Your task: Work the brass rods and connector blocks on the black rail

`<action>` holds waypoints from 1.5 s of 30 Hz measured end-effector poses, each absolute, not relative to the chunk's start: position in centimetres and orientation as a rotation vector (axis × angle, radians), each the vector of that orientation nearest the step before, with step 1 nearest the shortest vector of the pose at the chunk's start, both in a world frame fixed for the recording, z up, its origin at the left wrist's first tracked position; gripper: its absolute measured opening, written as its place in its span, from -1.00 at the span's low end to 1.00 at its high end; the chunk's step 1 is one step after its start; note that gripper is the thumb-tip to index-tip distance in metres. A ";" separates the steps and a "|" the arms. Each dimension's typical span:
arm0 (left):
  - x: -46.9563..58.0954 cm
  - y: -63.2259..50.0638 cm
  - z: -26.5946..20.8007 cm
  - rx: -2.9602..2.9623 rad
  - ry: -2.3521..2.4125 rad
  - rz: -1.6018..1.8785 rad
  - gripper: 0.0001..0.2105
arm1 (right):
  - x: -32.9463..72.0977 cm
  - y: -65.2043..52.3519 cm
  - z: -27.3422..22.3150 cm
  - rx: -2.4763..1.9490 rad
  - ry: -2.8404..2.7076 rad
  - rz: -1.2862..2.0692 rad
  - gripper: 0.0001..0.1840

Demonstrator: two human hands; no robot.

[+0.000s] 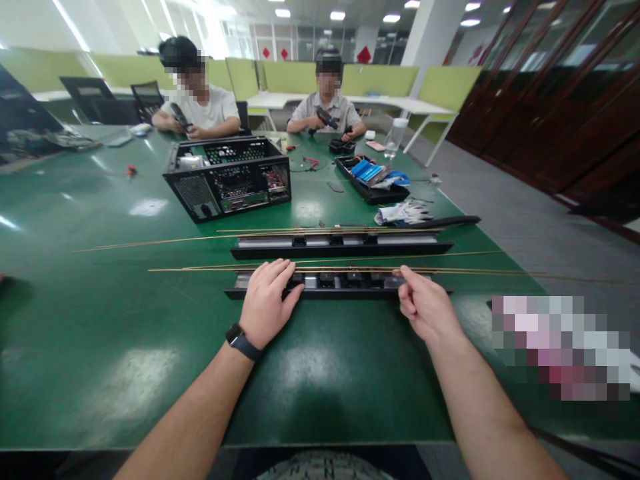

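Observation:
My left hand (267, 300), with a black watch on the wrist, lies flat on the near black strip housing (345, 283), fingers spread over its left part. My right hand (425, 303) rests at the strip's right end, thumb and forefinger pinched at one of the thin brass rods (200, 269) that lie along its top. A second black strip (340, 245) with more brass rods on it lies parallel just behind.
A green table (125, 320) holds an open black computer case (230, 177), a black tray of parts (373, 177), white gloves (403, 212) and a plastic bottle (395, 137). Two seated people at the far side hold dark tools. A blurred patch sits at right.

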State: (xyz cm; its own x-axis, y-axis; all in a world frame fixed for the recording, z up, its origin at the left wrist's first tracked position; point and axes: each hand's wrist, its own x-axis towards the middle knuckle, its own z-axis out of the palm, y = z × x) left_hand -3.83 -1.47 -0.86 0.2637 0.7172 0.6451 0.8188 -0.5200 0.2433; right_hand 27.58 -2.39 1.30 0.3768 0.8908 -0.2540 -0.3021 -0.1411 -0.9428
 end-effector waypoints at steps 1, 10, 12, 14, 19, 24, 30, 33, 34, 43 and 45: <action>-3.8 -1.5 -0.9 -2.385 -1.460 -1.101 -0.62 | 27.6 -2.4 1.3 -1.323 -0.599 1.152 -0.56; -3.9 -1.4 -0.9 -2.383 -1.437 -1.104 -0.61 | 27.7 -2.4 1.1 -1.331 -0.620 1.167 -0.58; -4.0 -1.4 -0.9 -2.387 -1.441 -1.106 -0.61 | 27.7 -2.4 1.1 -1.332 -0.620 1.167 -0.58; -4.0 -1.3 -1.0 -2.387 -1.442 -1.103 -0.60 | 27.7 -2.4 1.1 -1.333 -0.622 1.168 -0.57; -4.1 -1.3 -1.0 -2.383 -1.430 -1.104 -0.60 | 27.6 -2.6 1.1 -1.330 -0.622 1.157 -0.57; -4.0 -1.4 -0.9 -2.378 -1.416 -1.099 -0.60 | 27.5 -2.5 1.2 -1.325 -0.598 1.152 -0.59; -4.0 -1.4 -1.0 -2.380 -1.402 -1.108 -0.60 | 27.5 -2.4 1.1 -1.313 -0.593 1.146 -0.61; -4.1 -1.3 -1.0 -2.378 -1.409 -1.112 -0.60 | 27.5 -2.5 1.1 -1.303 -0.595 1.141 -0.62; -4.1 -1.3 -1.0 -2.377 -1.408 -1.111 -0.60 | 27.5 -2.5 1.1 -1.302 -0.595 1.140 -0.63; -4.1 -1.2 -1.1 -2.359 -1.390 -1.086 -0.61 | 27.5 -2.4 1.0 -1.331 -0.610 1.143 -0.59; -4.1 -1.3 -1.0 -2.360 -1.389 -1.087 -0.61 | 27.5 -2.4 1.0 -1.338 -0.611 1.148 -0.57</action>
